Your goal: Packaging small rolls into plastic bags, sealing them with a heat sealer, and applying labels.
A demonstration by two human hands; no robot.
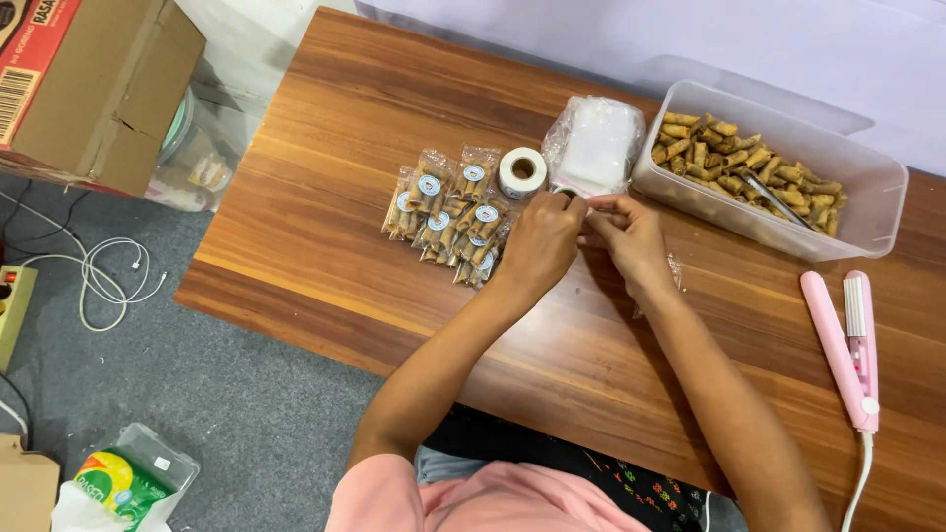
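Presently, head view, centre of frame: left hand (540, 241) and right hand (629, 232) are meeting fingertip to fingertip just below a stack of clear bags (594, 145). Both hands are pinching closed on something small and clear at that meeting point; it looks like one thin bag or a sticker, but I cannot tell which.

Risks, judged from the layout:
- The thin clear piece is sitting between two pinches; pulling unevenly could tear it or let it slip.
- The left wrist is hovering right beside the finished packets; a sideways sweep could scatter them.
- The sticker roll (522, 172) is standing upright on its flat side near the left knuckles and could get knocked off its spot.

Containers:
- Clear plastic tub (867, 212), upper right: holding a heap of small brown rolled snacks (729, 158), with metal tongs (777, 200) lying in them.
- Filled snack packets (448, 212), centre left: each carrying rolled snacks and a round sticker, lying overlapped on the wooden table (315, 246).
- Cardboard box (99, 89), upper left: contents hidden.

Also, a pink hair-straightener-style sealer (847, 345) is lying at the right edge.
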